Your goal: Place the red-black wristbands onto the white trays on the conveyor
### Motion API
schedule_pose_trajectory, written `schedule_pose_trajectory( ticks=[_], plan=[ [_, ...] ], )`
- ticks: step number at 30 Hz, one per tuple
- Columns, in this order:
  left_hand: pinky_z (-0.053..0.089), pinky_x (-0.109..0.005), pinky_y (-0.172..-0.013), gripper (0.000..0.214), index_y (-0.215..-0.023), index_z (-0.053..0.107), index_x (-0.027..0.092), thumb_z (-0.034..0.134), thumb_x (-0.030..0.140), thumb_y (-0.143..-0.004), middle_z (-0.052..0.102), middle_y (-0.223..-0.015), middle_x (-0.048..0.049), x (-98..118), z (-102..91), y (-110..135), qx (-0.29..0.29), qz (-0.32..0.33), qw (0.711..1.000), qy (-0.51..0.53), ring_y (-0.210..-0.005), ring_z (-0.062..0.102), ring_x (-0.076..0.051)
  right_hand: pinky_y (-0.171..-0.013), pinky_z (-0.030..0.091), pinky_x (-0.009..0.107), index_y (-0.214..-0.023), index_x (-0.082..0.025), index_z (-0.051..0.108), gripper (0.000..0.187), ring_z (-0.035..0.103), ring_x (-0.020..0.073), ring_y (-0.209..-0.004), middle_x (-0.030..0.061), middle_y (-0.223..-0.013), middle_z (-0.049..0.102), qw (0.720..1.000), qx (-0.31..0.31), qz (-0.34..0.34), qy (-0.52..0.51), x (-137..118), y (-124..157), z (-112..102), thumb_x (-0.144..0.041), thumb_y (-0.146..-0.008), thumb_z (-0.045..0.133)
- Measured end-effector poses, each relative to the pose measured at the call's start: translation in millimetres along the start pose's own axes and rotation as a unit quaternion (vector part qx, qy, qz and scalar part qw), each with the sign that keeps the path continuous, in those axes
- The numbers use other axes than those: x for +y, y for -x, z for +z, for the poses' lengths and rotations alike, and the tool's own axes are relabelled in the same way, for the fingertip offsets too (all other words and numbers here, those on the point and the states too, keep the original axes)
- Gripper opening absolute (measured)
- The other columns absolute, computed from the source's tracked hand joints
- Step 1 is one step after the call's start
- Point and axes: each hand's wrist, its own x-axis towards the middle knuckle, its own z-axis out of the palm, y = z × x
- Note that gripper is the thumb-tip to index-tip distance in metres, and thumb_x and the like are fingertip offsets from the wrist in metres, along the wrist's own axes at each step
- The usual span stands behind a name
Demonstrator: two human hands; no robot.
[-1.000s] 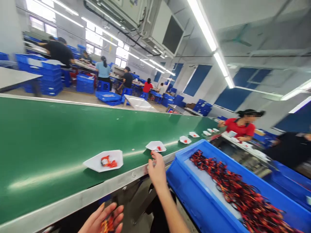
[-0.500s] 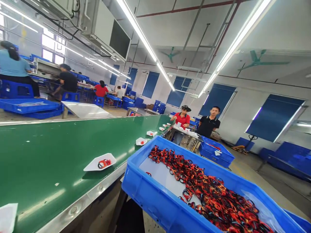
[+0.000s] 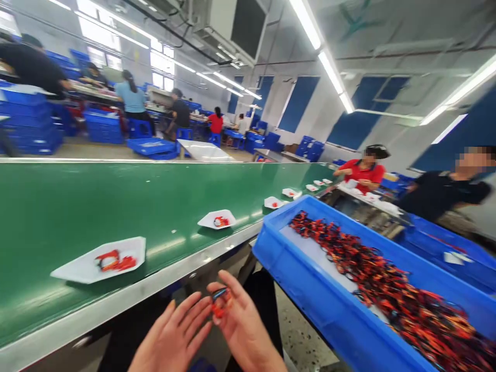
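Both hands are hanging at 6 o'clock, just outside the metal rail (image 3: 155, 290) of the green conveyor belt (image 3: 77, 201). The left hand (image 3: 172, 330) is spreading its straightened fingers toward 1 o'clock, clasping nothing that shows. The right hand (image 3: 246, 323) is leaning toward 11 o'clock, its bent fingers and thumb pinching a small red-and-black band (image 3: 218, 311). That band is sitting just beside the left fingertips; blur is hiding whether they are touching it. Its dark part is slanting from 8 to 2 o'clock, and its red part is lying below, on the 6 o'clock side.

On the belt at 8 o'clock, the nearest white tray (image 3: 87, 263) is pointing its tapered end toward 9 o'clock, its long axis running roughly 9 to 3, and is carrying red pieces (image 3: 116, 261). A farther white tray (image 3: 209, 221) is lying similarly at 7 o'clock. At 4 o'clock, a blue plastic bin (image 3: 302, 284) is stretching along a 10-to-4 line, holding a heap of red-and-black bands (image 3: 368, 279).
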Motion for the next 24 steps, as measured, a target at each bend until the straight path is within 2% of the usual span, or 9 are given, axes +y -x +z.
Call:
schedule_pose_trajectory(
  ticks=[2,5,9,19,24],
  plan=[
    [0.035,-0.047,-0.104,0.048,-0.129,0.048,0.010,0.047,0.031,-0.086,0.056,-0.126,-0.0161,-2,10.7,10,-0.004,0.003,0.999,-0.045,-0.122,0.047,-0.029,-0.079,0.048,0.023,-0.124,-0.023,0.052,0.046,0.062,0.0102,-0.089,0.0078,-0.120,0.061,0.995,0.001,0.027,-0.095,-6,1,-4,-0.022,-0.080,0.066],
    [0.035,-0.045,-0.104,0.040,-0.118,0.056,0.010,0.046,0.033,-0.087,0.057,-0.125,-0.0154,-2,19.2,13,-0.020,-0.024,0.998,-0.051,-0.122,0.048,-0.028,-0.077,0.048,0.019,-0.123,-0.024,0.054,0.048,0.062,0.0083,-0.087,0.0084,-0.125,0.058,0.989,-0.011,0.043,-0.141,-7,4,-8,-0.019,-0.077,0.069],
    [0.034,-0.043,-0.104,0.039,-0.115,0.058,0.013,0.043,0.036,-0.088,0.057,-0.125,-0.0132,1,13.0,12,-0.044,-0.053,0.997,-0.025,-0.123,0.046,-0.026,-0.079,0.048,0.020,-0.123,-0.024,0.054,0.050,0.062,0.0085,-0.087,0.0089,-0.127,0.057,0.990,-0.003,0.044,-0.133,-1,4,-10,-0.019,-0.076,0.070],
    [0.033,-0.041,-0.103,0.040,-0.116,0.058,0.014,0.044,0.038,-0.088,0.056,-0.127,-0.0122,-1,5.5,7,-0.066,-0.039,0.996,-0.038,-0.125,0.043,-0.024,-0.085,0.048,0.025,-0.120,-0.025,0.056,0.048,0.062,0.0105,-0.090,0.0066,-0.126,0.058,0.998,0.023,0.024,-0.054,5,-1,-12,-0.015,-0.075,0.070],
    [0.032,-0.040,-0.103,0.039,-0.114,0.059,0.013,0.042,0.038,-0.089,0.055,-0.128,-0.0122,-1,4.2,7,-0.074,-0.028,0.996,-0.047,-0.124,0.044,-0.024,-0.084,0.047,0.022,-0.116,-0.024,0.059,0.042,0.061,0.0097,-0.093,0.0053,-0.123,0.060,0.997,0.044,0.033,-0.057,9,-2,-11,-0.015,-0.077,0.069]
  ],
)
